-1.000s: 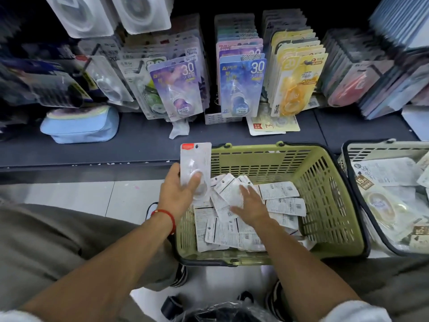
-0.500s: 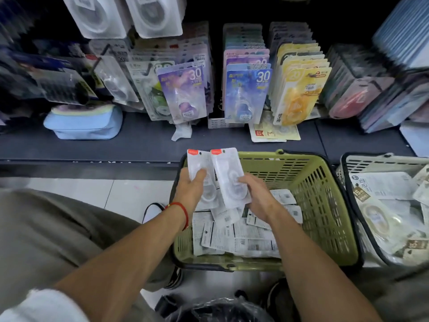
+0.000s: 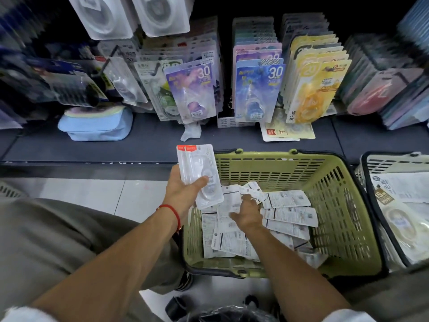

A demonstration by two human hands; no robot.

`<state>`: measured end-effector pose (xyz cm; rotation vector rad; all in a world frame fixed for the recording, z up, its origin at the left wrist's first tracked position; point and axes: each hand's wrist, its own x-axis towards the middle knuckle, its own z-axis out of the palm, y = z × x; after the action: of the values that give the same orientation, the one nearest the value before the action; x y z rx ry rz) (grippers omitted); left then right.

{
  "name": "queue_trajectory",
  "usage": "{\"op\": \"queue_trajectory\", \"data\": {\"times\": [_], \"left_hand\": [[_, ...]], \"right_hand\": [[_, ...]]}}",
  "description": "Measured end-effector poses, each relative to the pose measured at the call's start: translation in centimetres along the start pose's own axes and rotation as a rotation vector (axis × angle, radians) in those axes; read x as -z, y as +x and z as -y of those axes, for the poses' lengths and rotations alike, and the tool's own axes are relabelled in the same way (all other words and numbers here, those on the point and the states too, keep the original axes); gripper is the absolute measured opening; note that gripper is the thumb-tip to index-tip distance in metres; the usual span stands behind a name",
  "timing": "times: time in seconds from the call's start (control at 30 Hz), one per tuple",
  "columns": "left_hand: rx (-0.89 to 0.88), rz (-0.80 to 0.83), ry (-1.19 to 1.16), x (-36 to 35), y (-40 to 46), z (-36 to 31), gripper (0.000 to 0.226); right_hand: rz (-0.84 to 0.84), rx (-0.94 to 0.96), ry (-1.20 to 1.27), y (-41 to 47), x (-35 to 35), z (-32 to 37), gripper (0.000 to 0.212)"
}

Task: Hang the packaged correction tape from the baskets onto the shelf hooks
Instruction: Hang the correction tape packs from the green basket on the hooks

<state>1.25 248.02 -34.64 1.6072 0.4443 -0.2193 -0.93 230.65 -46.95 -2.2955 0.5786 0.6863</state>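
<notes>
Head cam — left hand (image 3: 183, 189) grips two stacked packs (image 3: 199, 173); right hand (image 3: 247, 214) in green basket (image 3: 348, 217), fingertips hidden — grip unclear.

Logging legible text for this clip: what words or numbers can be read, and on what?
"30": purple hanging pack.
"30": blue hanging pack.
"修正带": yellow hanging pack, lower left corner.
"15": pack in the white basket.
Red header labels on the packs in the left hand: too small.
Back labels on packs in the green basket: too small.

Dark shelf (image 3: 139, 147) above pale tiled floor (image 3: 92, 194).
</notes>
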Motion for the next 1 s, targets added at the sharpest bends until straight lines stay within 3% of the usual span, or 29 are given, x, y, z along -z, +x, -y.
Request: {"op": "queue_trajectory", "data": {"times": [0.13,0.27,0.4,0.53,0.77,0.87,1.0], "left_hand": [[0.0,-0.021,0.076,-0.4,-0.1,-0.5,0.05],[-0.058,-0.025,0.186,-1.1,-0.4,-0.9,0.046],[-0.172,0.035,0.123,-2.7,-1.2,-3.0,0.041],[-0.21,0.183,-0.225,-4.5,-3.0,-7.2,0.044],[-0.226,0.395,-0.654,-3.2,-5.0,-14.4,0.05],[-0.324,0.52,-0.597,-2.2,-5.7,-17.4,0.053],[-0.441,0.622,-0.501,-1.7,-5.2,-21.4,0.068]], "right_hand": [[0.11,0.026,0.211,-0.8,2.5,-0.4,0.027],[0.131,0.154,0.283,-3.5,8.9,0.6,0.018],[-0.123,0.385,0.268,-7.4,17.2,3.5,0.036],[-0.414,0.674,0.257,-11.6,19.7,8.0,0.047],[-0.424,0.874,0.382,-16.5,21.0,14.4,0.043],[-0.313,0.967,0.503,-17.1,23.9,16.0,0.053],[-0.247,0.976,0.51,-16.9,27.6,18.1,0.088]]}}
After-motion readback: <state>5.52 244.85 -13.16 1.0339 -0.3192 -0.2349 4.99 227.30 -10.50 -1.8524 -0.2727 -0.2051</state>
